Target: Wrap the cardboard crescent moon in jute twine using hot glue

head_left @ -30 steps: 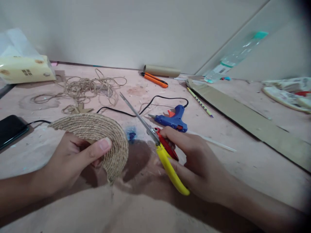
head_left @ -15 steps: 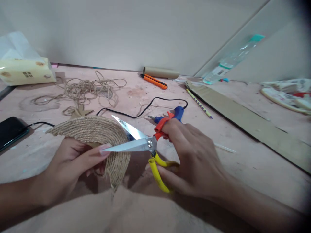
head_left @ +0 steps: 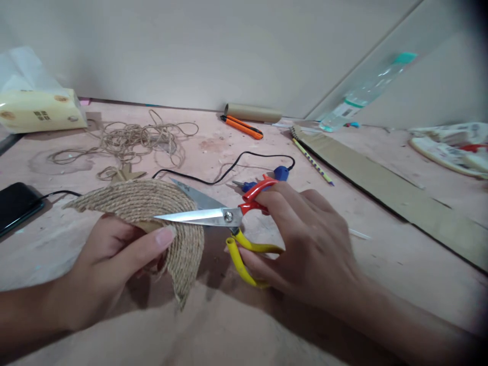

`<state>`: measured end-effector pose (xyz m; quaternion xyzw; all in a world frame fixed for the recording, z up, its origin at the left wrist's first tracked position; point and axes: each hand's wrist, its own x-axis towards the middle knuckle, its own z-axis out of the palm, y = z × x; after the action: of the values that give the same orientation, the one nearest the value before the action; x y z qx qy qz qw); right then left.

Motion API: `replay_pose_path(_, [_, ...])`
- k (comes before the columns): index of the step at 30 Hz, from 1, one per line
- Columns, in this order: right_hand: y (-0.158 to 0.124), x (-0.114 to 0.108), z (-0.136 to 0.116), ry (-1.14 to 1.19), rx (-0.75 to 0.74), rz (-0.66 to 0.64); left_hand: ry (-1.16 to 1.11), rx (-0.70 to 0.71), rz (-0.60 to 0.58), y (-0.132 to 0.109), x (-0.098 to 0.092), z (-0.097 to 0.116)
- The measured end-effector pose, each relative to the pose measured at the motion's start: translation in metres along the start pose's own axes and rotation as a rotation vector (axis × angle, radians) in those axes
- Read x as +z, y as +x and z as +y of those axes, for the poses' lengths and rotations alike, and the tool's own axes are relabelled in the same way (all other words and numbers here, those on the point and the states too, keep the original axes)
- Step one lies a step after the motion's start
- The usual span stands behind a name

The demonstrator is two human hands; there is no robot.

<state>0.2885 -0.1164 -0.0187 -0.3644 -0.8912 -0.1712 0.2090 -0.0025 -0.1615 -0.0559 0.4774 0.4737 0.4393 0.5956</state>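
Observation:
In my left hand (head_left: 122, 254) is a crescent-shaped piece covered in rows of jute twine (head_left: 148, 198), with the thumb on its inner edge and the other fingers hidden beneath. My right hand (head_left: 301, 239) grips scissors (head_left: 229, 217) by their red and yellow handles. The scissor blades are parted around the crescent: one lies over its front face, the other passes behind its outer edge. Partly behind the scissors and right hand lies a blue glue gun (head_left: 281, 174) with a black cord.
Behind the crescent are a tangle of twine (head_left: 137, 140) and a cardboard star (head_left: 127, 173). Around the table lie a phone (head_left: 19, 206), tissue pack (head_left: 41, 112), orange cutter (head_left: 242, 127), cardboard tube (head_left: 253, 112), pencil (head_left: 312, 161), cardboard strip (head_left: 381, 188) and leaning bottle (head_left: 366, 94).
The scissors have moved slightly left and up, and one blade has gone from in front of the crescent to behind it. The crescent has tilted a little in my left hand.

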Motion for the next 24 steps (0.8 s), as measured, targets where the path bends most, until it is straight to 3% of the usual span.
replay_pose_path(24, [0.0024, -0.0017, -0.0038, -0.013, 0.043, -0.013, 0.107, 0.053, -0.028, -0.0028, 0.0012, 0.0027])
